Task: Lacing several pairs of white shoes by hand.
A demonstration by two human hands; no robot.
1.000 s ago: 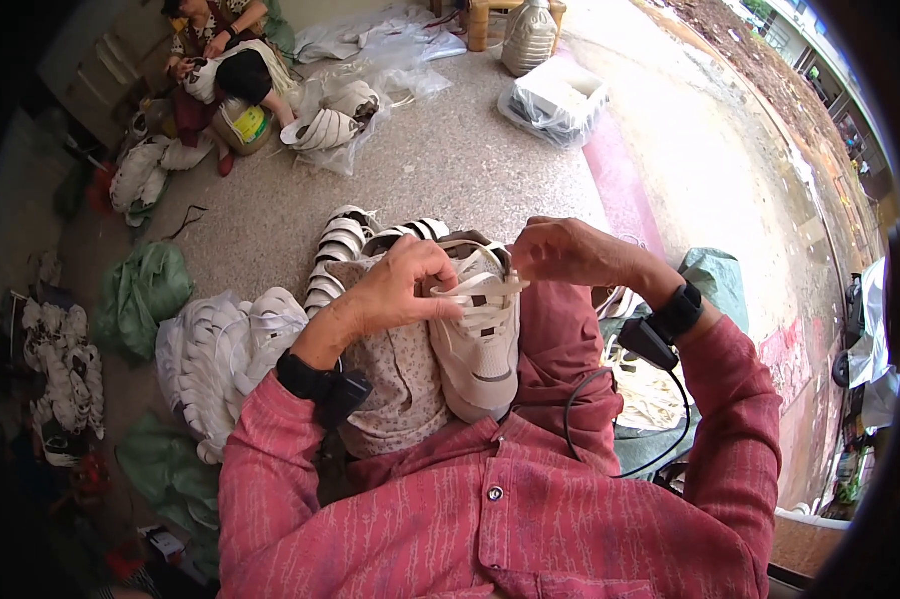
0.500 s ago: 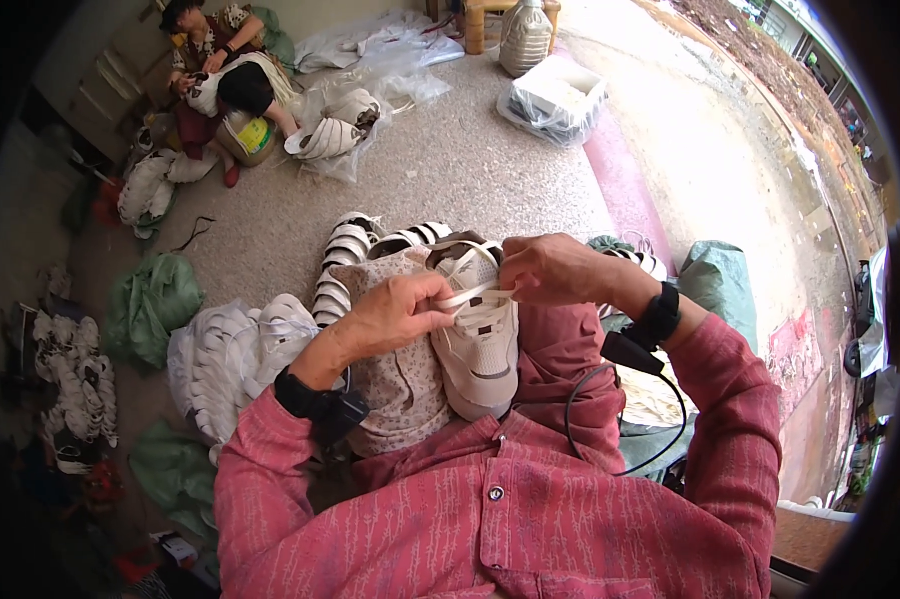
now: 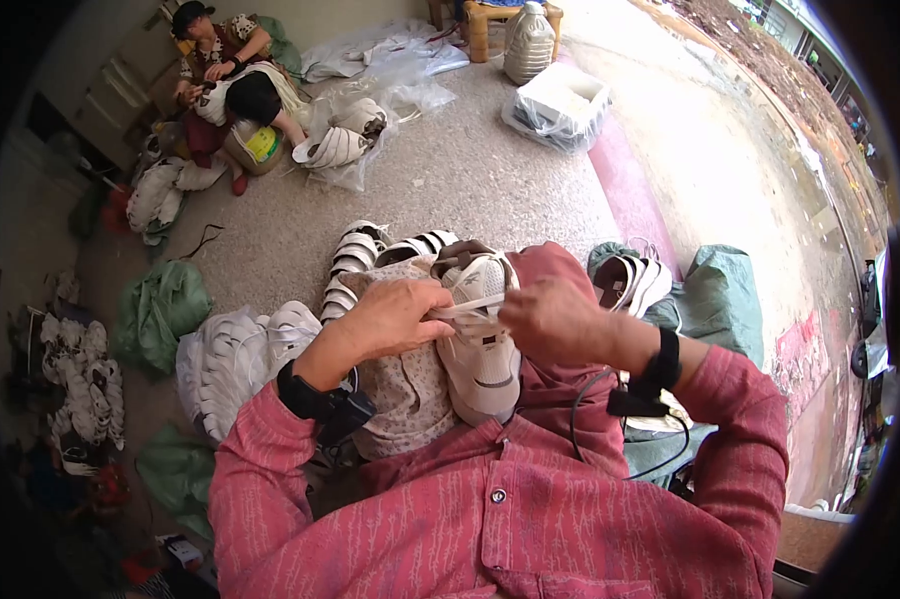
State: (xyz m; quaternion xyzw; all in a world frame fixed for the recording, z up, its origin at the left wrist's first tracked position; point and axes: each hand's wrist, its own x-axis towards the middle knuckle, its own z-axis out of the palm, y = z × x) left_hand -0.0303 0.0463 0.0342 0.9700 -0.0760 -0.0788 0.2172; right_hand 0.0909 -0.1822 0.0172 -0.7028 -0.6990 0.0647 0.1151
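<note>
The white sneaker (image 3: 482, 374) rests in your lap, between the floral cloth (image 3: 400, 399) over your left leg and the red trousers (image 3: 565, 404) on your right, its rounded end toward you. Your left hand (image 3: 395, 314) has its thumb and forefinger pinched on the flat white lace (image 3: 477, 304), which stretches across the upper to your right hand (image 3: 555, 319). That hand is curled at the lace's other end, but blurred, so you cannot tell whether its fingers grip.

Expect the sneaker to feel light: the mesh upper should give under pressure, while the sole is likely stiffer, so steady it low along the sides. The lace looks limp and may twist or slide; pinch it close to the eyelets, between fingertip pads. Nested white shoe pieces (image 3: 353, 255) lie just beyond the cloth.
</note>
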